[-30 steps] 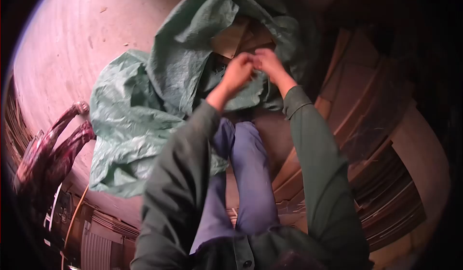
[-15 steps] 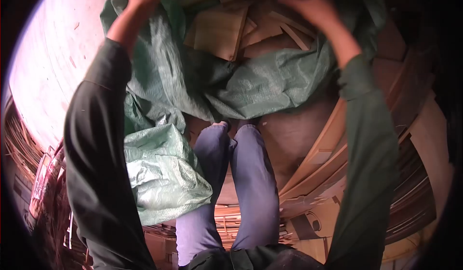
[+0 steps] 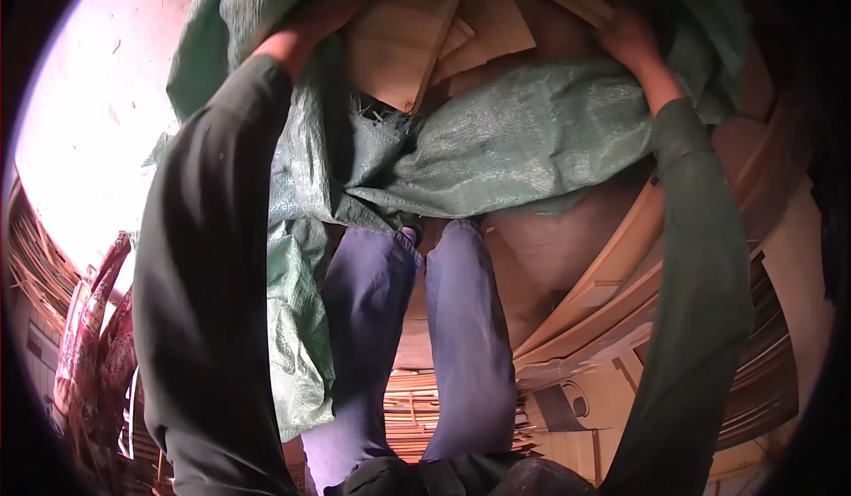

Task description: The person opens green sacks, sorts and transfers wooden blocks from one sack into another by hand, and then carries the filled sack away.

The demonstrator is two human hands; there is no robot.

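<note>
On the floor (image 3: pixel 97 70), the green woven sack (image 3: pixel 532 132) looks soft yet probably weighty with stiff wooden boards (image 3: pixel 403 39), best held by its folded rim (image 3: pixel 248 13), with the left hand (image 3: pixel 330 13) and right hand (image 3: pixel 630 40) inside it, grips unclear.

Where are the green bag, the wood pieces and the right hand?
Green bag (image 3: pixel 532 132), head view: on its near side.
Wood pieces (image 3: pixel 399 44), head view: flat face of one piece.
Right hand (image 3: pixel 628 39), head view: back of the hand.

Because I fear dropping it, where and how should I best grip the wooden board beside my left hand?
Probably pinch the wooden board by its right edge, from the right, thumb on top: there its face is uncovered and its thickness shows.
</note>
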